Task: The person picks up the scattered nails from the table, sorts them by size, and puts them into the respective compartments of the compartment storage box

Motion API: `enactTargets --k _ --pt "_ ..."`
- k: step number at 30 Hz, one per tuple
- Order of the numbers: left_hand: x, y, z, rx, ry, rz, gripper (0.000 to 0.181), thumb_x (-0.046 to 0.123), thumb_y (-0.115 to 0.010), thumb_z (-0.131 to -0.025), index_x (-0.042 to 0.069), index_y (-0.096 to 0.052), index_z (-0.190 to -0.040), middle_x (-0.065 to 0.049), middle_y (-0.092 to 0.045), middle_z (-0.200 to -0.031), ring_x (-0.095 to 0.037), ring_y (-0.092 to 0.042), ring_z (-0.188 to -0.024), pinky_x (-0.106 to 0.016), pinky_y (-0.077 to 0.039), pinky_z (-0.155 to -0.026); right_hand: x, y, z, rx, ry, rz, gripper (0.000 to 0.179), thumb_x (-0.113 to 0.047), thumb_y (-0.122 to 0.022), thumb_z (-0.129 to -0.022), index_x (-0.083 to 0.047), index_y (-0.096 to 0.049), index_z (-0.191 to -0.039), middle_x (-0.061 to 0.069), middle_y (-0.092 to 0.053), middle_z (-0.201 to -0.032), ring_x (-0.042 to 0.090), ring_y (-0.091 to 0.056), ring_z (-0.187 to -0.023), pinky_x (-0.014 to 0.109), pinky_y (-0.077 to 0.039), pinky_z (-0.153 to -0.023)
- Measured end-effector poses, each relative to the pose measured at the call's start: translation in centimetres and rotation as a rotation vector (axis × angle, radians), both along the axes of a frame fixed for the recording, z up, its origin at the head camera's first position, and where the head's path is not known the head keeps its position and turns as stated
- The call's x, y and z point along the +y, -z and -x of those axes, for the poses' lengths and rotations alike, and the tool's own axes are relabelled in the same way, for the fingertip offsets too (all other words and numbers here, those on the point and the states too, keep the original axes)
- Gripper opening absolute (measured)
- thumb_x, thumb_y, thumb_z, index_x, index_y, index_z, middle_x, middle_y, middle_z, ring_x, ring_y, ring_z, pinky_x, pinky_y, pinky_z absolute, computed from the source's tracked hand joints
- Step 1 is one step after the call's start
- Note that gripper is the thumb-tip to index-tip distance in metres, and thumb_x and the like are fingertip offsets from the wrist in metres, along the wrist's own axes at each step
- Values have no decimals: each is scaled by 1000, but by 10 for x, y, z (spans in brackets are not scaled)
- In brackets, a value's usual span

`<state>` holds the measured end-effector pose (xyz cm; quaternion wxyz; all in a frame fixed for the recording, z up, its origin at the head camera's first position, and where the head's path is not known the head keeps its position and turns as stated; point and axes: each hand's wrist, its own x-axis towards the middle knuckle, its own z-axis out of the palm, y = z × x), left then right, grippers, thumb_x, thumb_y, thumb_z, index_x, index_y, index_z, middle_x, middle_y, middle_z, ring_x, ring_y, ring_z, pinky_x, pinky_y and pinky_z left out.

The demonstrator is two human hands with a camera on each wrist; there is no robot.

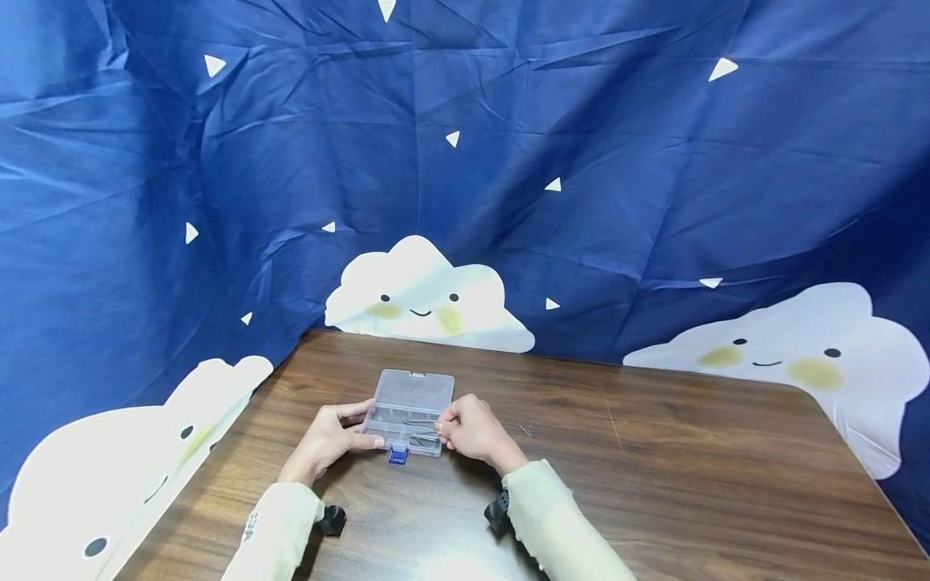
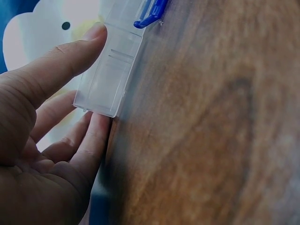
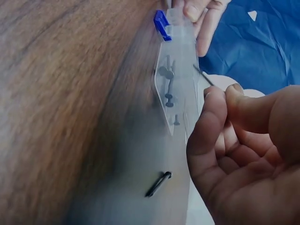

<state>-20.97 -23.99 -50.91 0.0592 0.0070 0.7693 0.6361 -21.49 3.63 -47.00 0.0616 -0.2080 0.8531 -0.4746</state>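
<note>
A clear plastic compartment box (image 1: 414, 393) lies with its lid raised at the back and a blue latch (image 1: 398, 454) at its front. My left hand (image 1: 327, 436) grips the box's left end; in the left wrist view its thumb presses the near wall (image 2: 101, 75) and the fingers reach round the end. My right hand (image 1: 472, 429) is at the box's right side, pinching a thin nail (image 3: 205, 76) between thumb and forefinger over the compartments. Several nails (image 3: 169, 84) show through the box wall.
A few loose nails (image 1: 526, 430) lie on the wooden table (image 1: 654, 476) right of the right hand. A blue cloth (image 1: 581, 161) with white clouds and triangles hangs behind and to the left of the table. Both wrists wear black camera mounts (image 1: 332, 520).
</note>
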Motion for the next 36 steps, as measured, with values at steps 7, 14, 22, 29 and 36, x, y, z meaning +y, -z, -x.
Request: enactTargets --k 7,14,22,29,36 --pt "0 -2 0 -7 12 -7 79 -5 -90 -68 -6 -55 -139 -27 -59 -133 -35 -60 -119 -28 -55 -89 -9 1 -1 117 12 -111 30 -8 -69 -94 -8 -72 -63 -13 -58 -56 4 -52 -58 29 -50 -72" --pt "0 -1 0 -6 7 -15 79 -5 -90 -68 -7 -56 -138 -27 -59 -132 -34 -61 -118 -29 -55 -90 -12 3 -1 112 25 -130 32 -9 -69 -94 -8 -71 -62 -13 -60 -58 6 -53 -58 31 -51 -73" --pt "-1 0 0 -1 9 -8 78 -3 -91 -68 -6 -56 -138 -26 -60 -132 -34 -61 -118 -30 -54 -91 -6 -1 1 115 22 -96 23 -7 -71 -92 -8 -76 -69 -11 -62 -61 5 -56 -63 31 -51 -74" --pt "-1 1 1 5 8 3 77 -2 -90 -68 -4 -57 -138 -25 -59 -133 -34 -60 -119 -30 -54 -92 13 -5 8 63 75 -62 18 -7 -72 -92 -6 -77 -75 -7 -65 -64 7 -55 -61 29 -49 -68" --pt "0 -1 -1 4 7 1 78 -3 -90 -68 -4 -56 -139 -26 -61 -131 -34 -60 -118 -30 -54 -92 32 2 13 86 114 -136 12 -3 -74 -86 -9 -78 -77 -9 -68 -69 9 -58 -67 34 -52 -75"
